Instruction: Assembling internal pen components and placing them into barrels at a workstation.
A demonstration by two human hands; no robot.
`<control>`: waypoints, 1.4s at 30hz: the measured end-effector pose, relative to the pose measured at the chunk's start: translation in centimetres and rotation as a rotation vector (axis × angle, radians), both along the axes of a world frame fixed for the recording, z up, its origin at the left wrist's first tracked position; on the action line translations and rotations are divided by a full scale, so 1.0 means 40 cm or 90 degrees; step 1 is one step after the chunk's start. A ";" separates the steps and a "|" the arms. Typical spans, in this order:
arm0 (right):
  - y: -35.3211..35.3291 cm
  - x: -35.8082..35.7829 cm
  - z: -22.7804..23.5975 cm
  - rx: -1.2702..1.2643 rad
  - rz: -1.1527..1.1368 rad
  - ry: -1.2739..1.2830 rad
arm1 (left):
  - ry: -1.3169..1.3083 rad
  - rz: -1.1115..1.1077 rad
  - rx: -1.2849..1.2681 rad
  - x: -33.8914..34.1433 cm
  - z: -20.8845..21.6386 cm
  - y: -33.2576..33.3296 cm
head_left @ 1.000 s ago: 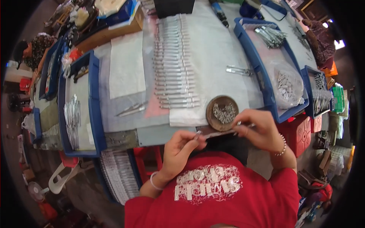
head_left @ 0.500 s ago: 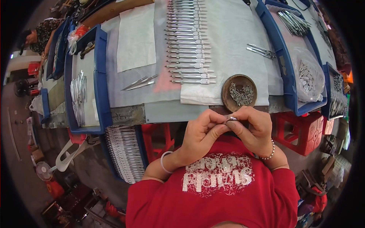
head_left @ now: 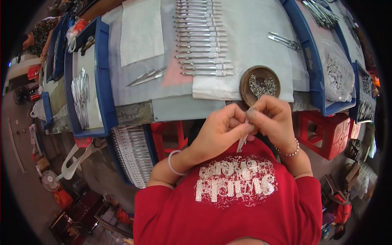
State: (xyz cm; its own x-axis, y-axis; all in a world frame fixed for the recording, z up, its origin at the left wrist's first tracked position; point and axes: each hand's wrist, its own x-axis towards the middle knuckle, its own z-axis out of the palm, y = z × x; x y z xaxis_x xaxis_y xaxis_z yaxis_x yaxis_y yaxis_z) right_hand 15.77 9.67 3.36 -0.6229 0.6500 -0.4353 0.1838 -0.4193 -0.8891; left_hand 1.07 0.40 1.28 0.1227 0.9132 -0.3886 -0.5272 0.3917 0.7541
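Right before the red shirt (head_left: 171,216), I see the left hand (head_left: 220,131) pinching a slim silver piece (head_left: 242,143), the right hand (head_left: 274,122) pinched together at its upper end. Just beyond them sits a brown bowl (head_left: 245,89); farther off, silver rods (head_left: 204,56) line the bench (head_left: 253,41).

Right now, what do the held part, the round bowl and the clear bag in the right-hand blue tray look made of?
Held part: probably metal, bright finish; silvery glint where it sticks out.
Bowl: maybe wood, dull brown; no clear grain, so unsure.
Bag: likely thin plastic film, glossy; see-through, with wrinkles catching light.
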 end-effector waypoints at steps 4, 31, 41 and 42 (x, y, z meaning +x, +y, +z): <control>0.023 0.000 -0.043 -0.069 -0.027 -0.003 | -0.081 -0.021 -0.089 -0.008 -0.005 0.035; 0.030 0.030 -0.043 -0.162 -0.128 0.205 | -0.167 0.041 -0.138 0.044 -0.030 0.082; 0.181 0.317 0.041 0.254 -0.239 0.006 | -0.230 -0.077 -0.133 0.103 0.008 0.097; 0.222 0.370 0.039 0.367 -0.280 -0.091 | -0.226 -0.084 -0.128 0.103 0.010 0.098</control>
